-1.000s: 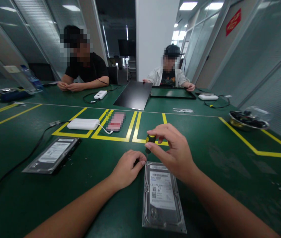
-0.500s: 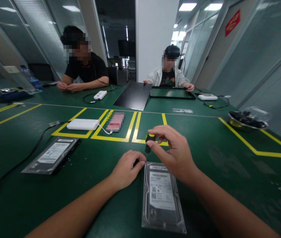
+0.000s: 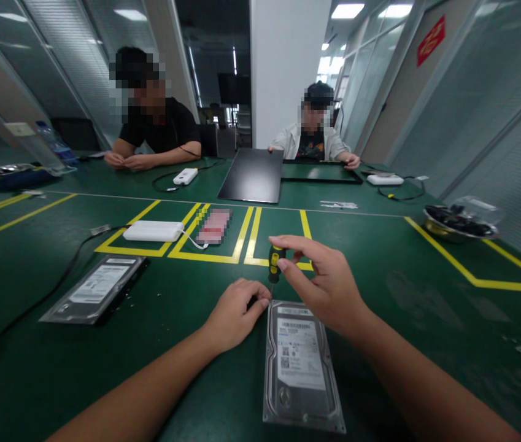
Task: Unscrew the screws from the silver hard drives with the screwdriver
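Observation:
A silver hard drive [image 3: 304, 368] with a white label lies flat on the green table, at the lower middle. My right hand [image 3: 327, 279] holds a small black and yellow screwdriver [image 3: 275, 263] upright between thumb and fingers, its tip at the drive's far left corner. Beside that same corner, my left hand [image 3: 238, 312] has its thumb and index finger pressed together around the tip; whether they pinch something there is too small to make out. Another hard drive [image 3: 97, 288] rests on the table to the left.
Small loose bits lie right of the left drive. Beyond are a white power bank [image 3: 153, 231], a pink phone [image 3: 214, 226] and a metal bowl [image 3: 460, 224]. Across the table sit two people, one holding a black panel [image 3: 251, 176]. A black cable [image 3: 53, 291] runs along the left.
The screwdriver handle has turned, and my right fingers have shifted around it. Across the table, the black panel has swung slightly to the right. My left hand looks the same.

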A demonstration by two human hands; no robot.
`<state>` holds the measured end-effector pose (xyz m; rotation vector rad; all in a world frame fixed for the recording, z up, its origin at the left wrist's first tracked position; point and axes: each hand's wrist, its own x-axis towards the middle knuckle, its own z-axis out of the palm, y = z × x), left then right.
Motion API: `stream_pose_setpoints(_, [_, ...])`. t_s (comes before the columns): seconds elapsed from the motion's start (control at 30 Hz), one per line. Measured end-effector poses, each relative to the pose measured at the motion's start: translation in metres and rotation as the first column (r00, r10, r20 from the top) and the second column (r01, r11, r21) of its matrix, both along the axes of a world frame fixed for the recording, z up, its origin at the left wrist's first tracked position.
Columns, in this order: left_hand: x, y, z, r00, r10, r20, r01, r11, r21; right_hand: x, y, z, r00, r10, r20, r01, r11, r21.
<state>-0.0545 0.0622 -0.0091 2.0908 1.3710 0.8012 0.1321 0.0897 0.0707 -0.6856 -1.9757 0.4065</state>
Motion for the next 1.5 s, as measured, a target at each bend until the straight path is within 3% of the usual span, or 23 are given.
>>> stream_pose_setpoints(0.43, [-0.0002,0.0008,-0.0028,1.0,-0.004,0.007,0.004,1.0,0.009,0.0005,-0.0003,0.0029,1.0,-0.018,-0.017,0.02,0.996,0.082])
stream_pose_setpoints(0.87, [0.0002,-0.0008,-0.0021,1.0,0.008,0.013,-0.008,1.0,0.005,0.0002,-0.0007,-0.0001,0.997,-0.08,-0.014,0.081,0.994,0.068])
stream_pose_setpoints(1.5, [0.0,-0.0011,-0.0027,1.0,0.006,0.0,-0.006,1.0,0.014,0.0004,0.0012,-0.0002,1.0,-0.008,-0.011,0.008,0.997,0.081])
